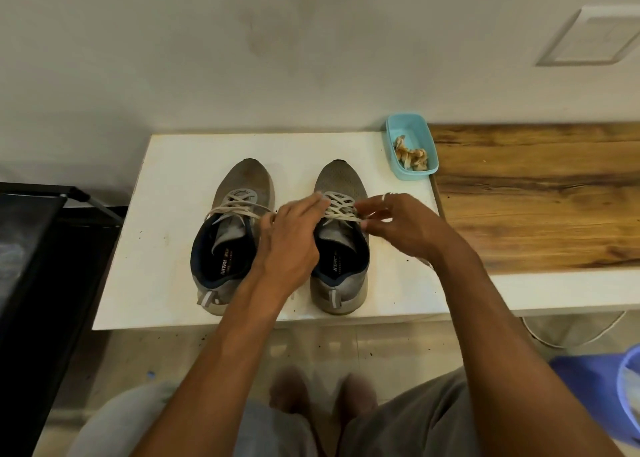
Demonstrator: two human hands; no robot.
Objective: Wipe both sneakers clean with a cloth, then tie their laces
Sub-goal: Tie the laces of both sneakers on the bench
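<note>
Two grey sneakers stand side by side on a white table (166, 248), toes pointing away from me. The left sneaker (235, 235) has loose white laces spread across its tongue. Over the right sneaker (341, 248) my left hand (294, 238) grips a lace at the shoe's left side. My right hand (398, 221) pinches the other lace end at the shoe's right side, pulling it taut across the eyelets. A crumpled beige cloth (412, 157) lies in a light-blue tub (398, 127) at the table's far right corner.
A wooden-topped counter (536, 197) adjoins the table on the right. A black rack (41, 248) stands to the left. A wall rises behind the table. My knees and feet show below, with a blue bucket (623, 387) at the lower right.
</note>
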